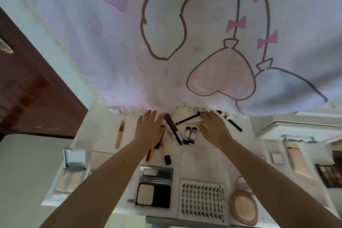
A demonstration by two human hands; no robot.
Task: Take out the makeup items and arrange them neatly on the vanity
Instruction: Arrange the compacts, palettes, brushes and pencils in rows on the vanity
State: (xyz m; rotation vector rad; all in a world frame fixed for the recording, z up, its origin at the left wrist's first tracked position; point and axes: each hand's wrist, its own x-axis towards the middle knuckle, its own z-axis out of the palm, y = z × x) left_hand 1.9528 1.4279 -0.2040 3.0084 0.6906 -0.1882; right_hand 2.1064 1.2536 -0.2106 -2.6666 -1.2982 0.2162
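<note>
Near row set: powder compact, lash tray. Far pencils jumbled. I see left hand, right hand flat, holding nothing.

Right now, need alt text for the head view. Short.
Two bare hands, left hand and right hand, reach flat over a loose pile of pencils and tubes at the back of a white vanity. Nearer sit an open powder compact, a lash tray and a round pink compact.
</note>
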